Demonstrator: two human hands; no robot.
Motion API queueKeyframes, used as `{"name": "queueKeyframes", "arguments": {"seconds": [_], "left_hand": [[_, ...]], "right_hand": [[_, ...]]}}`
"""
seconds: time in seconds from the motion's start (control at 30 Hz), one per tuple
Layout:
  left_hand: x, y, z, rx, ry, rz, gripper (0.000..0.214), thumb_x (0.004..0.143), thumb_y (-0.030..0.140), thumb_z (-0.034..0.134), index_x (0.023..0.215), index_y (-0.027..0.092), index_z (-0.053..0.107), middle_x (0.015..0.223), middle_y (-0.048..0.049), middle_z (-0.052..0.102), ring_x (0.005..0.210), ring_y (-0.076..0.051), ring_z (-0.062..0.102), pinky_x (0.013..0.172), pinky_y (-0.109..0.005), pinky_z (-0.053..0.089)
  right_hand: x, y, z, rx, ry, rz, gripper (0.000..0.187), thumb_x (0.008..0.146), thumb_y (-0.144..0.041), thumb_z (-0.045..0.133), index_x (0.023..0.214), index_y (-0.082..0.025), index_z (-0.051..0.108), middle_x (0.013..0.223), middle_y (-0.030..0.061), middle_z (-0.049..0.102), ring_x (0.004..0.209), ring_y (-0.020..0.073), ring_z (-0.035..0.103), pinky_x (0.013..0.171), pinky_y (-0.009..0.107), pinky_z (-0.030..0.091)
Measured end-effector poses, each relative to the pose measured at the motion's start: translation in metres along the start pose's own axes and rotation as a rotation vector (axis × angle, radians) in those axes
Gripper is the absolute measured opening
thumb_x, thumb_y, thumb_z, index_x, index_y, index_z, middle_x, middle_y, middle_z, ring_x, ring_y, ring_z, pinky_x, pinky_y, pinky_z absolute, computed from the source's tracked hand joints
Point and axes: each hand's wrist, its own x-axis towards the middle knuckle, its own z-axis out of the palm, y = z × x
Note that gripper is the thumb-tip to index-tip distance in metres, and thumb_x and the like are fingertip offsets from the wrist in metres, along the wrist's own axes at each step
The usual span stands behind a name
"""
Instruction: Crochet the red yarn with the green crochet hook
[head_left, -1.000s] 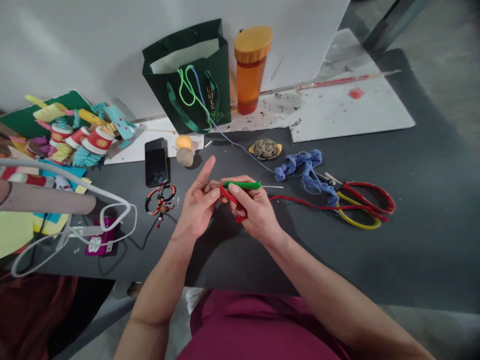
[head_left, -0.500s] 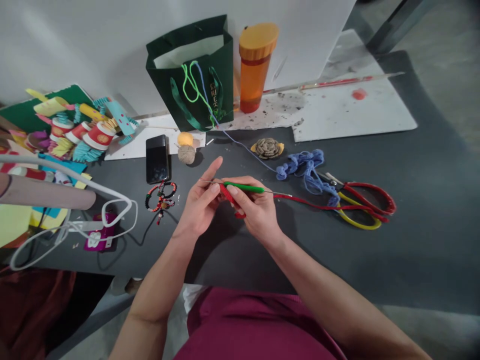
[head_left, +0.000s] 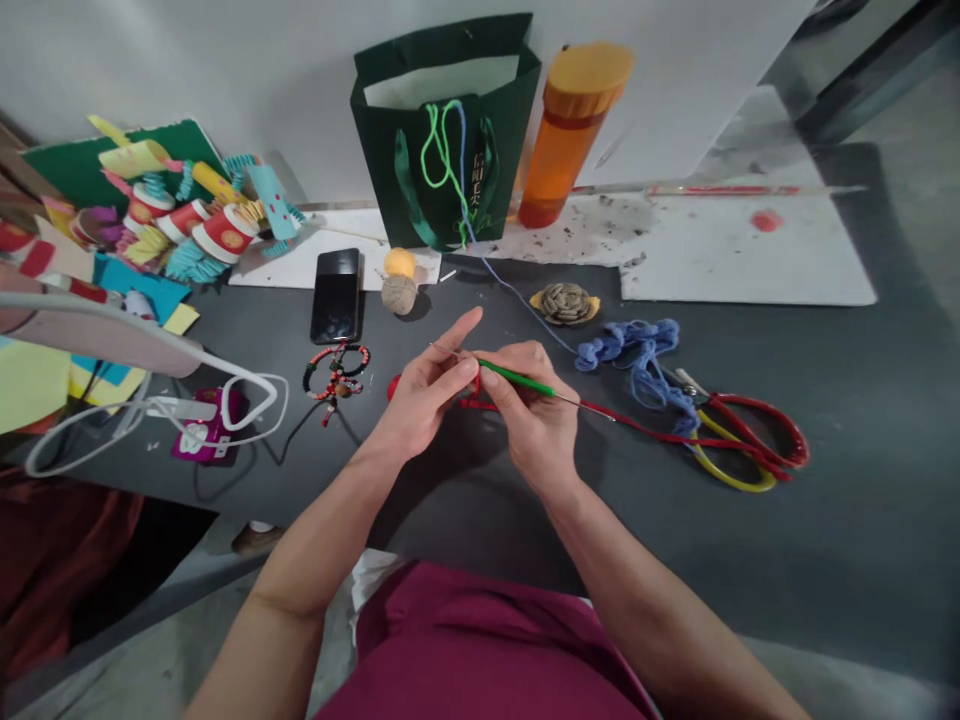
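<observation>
My right hand (head_left: pixel 529 415) is shut around a green-handled crochet hook (head_left: pixel 516 378), whose thin metal shaft shows past both ends of the handle. My left hand (head_left: pixel 425 392) pinches near the hook's left end, with its index finger pointing up and away. Red crochet work (head_left: pixel 480 404) lies between my hands, partly hidden by my fingers, and a bit of red shows left of my left hand. A red yarn strand (head_left: pixel 675 437) runs right from the work across the dark table (head_left: pixel 675 560).
Blue yarn (head_left: pixel 637 360) and red-and-yellow-handled scissors (head_left: pixel 750 440) lie to the right. A phone (head_left: pixel 336 296), beaded bracelet (head_left: pixel 337 372), twine ball (head_left: pixel 398 295), green paper bag (head_left: pixel 442 140) and orange bottle (head_left: pixel 570 135) stand ahead. Paper crafts (head_left: pixel 165 215) crowd the left.
The whole scene has shifted right in view. My hands have drawn closer, the hook now slopes more steeply down to the right, and red shows left of my left hand.
</observation>
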Motion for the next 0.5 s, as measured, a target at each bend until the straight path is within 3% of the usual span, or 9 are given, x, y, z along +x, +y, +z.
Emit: {"name": "queueKeyframes", "arguments": {"seconds": [0.17,0.3,0.4,0.5], "left_hand": [[-0.003,0.004,0.002,-0.021,-0.042,-0.031,0.056,0.076,0.032,0.09,0.129,0.031,0.074,0.073,0.0069,0.065,0.064,-0.007,0.056,0.072,-0.023,0.048],[-0.002,0.006,0.002,-0.026,-0.08,-0.067,0.06,0.072,0.026,0.092,0.129,0.033,0.074,0.072,0.0085,0.063,0.056,-0.003,0.052,0.062,-0.019,0.046],[-0.001,0.015,0.005,0.013,-0.089,-0.064,0.066,0.07,0.027,0.092,0.133,0.032,0.072,0.07,0.0084,0.061,0.055,-0.003,0.051,0.058,-0.018,0.044],[-0.008,0.036,0.015,0.206,-0.15,-0.039,0.073,0.072,0.023,0.089,0.141,0.031,0.066,0.074,0.007,0.062,0.055,-0.004,0.05,0.055,-0.018,0.043]], "right_hand": [[0.0,0.002,-0.003,0.146,-0.062,0.071,0.015,0.088,-0.029,0.078,0.1,-0.038,0.083,0.099,0.0007,0.069,0.084,0.0153,0.067,0.071,0.032,0.057],[0.006,-0.002,-0.007,0.182,-0.113,0.064,0.011,0.087,-0.028,0.08,0.094,-0.036,0.083,0.1,0.0004,0.076,0.103,0.0181,0.07,0.091,0.035,0.06],[0.012,-0.014,-0.01,0.299,-0.162,0.184,0.005,0.085,-0.032,0.081,0.09,-0.031,0.082,0.095,-0.0001,0.08,0.08,0.0149,0.072,0.069,0.029,0.06],[0.016,-0.031,-0.013,0.368,-0.197,0.316,0.016,0.08,-0.041,0.085,0.087,-0.028,0.08,0.074,-0.0027,0.078,0.046,0.0084,0.054,0.043,0.023,0.044]]}}
